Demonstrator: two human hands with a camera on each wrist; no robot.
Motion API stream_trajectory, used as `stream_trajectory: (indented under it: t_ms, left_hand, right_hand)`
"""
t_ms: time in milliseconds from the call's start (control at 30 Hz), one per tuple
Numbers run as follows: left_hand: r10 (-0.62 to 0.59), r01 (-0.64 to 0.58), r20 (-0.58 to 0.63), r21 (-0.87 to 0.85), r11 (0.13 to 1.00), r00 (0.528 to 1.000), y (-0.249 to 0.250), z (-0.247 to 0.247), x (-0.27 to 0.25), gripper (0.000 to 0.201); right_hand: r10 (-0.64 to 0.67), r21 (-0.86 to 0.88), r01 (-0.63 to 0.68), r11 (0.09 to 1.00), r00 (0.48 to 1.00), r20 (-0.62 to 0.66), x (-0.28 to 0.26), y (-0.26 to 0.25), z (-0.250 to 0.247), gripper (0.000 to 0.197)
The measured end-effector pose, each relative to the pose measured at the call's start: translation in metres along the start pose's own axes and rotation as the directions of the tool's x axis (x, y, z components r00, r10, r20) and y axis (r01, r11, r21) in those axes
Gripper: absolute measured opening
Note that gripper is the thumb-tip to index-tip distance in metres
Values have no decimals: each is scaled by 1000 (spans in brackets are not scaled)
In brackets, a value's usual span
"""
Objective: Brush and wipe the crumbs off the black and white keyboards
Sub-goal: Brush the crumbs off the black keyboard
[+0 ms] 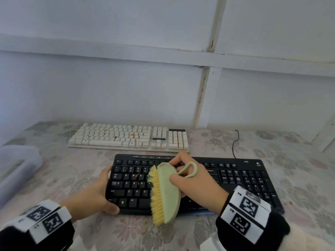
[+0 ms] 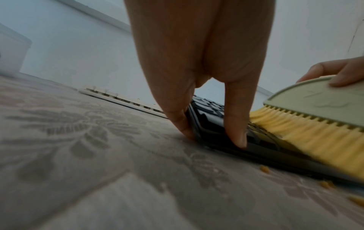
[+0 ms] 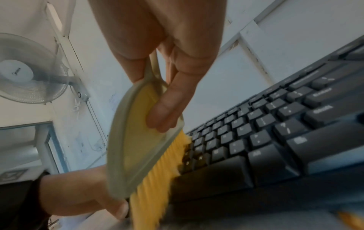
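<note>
Seemingly brush [image 1: 165,192] in right hand [image 1: 197,185], over black keyboard [image 1: 235,180]

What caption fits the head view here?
Right hand sweeps a green brush across the black keyboard while the left hand steadies it; white keyboard behind.

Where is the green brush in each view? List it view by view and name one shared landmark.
Head: green brush at lower centre, over the black keyboard, held by the right hand.
Left wrist: at the right edge, bristles down on the keyboard.
Right wrist: at centre, under the fingers.
Shared landmark: the black keyboard.
</note>
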State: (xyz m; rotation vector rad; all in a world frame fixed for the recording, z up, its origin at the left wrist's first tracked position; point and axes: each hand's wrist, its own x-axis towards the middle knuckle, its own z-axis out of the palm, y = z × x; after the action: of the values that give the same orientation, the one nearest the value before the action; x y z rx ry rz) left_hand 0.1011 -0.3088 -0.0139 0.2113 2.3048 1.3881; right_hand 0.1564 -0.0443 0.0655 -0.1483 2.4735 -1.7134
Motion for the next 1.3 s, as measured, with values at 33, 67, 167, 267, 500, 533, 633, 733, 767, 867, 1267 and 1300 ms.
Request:
stream_trajectory:
  t_ms: [33,67,167,267,500,533,633,733,767,867,1267,1300]
  left_hand:
    - [0,0,-1,5,1000,1000,0,0,0,120]
    - [1,-1,-3,9,1000,1000,0,0,-1,120]
    - [0,0,-3,11,1000,1000,1,0,-1,118]
    - [-1,1,-4,1,1000,1000,2,1,-2,118]
    - [6,-6,-9,4,1000,1000,5,2,-4,115]
    - [6,-6,-9,5,1000,1000,5,2,-4,115]
    - [4,-4,-12,-2,1000,1000,7,3,-4,114]
    - [-1,1,-8,12,1000,1000,8,2,-4,114]
    - [-5,5,-5,11,1000,1000,8,2,-4,113]
    - [-1,1,-7,5,1000,1000,9,2,-5,112]
    - [5,-5,-4,25,1000,1000,6,2,-4,115]
    - [2,-1,-5,27,1000,1000,7,2,-5,115]
  right_hand:
    - [11,-1,-11,1000,1000,14,0,-2,-2,13]
    - [17,-2,-17,1000,1000,12,2,-5,-4,14]
    - [-4,55,10,998,994,-114,11,-13,-10,15]
    - [-49,105,80,991,962,-267,23,-15,-8,17]
    - [-83,-27,80,996,983,-166,20,-7,11,20]
    - [-83,-40,78,996,988,-132,18,-6,13,19]
    - [-76,-57,74,996,997,-36,11,-4,18,17]
    - [-48,-83,52,995,998,50,7,-8,18,15]
    - [-41,-81,45,996,998,55,8,-10,17,15]
    - [-66,-53,64,997,997,-31,14,-20,9,15]
    - [-53,-71,52,996,998,-13,7,-6,22,20]
    - [-39,-69,40,997,999,18,5,-6,22,19]
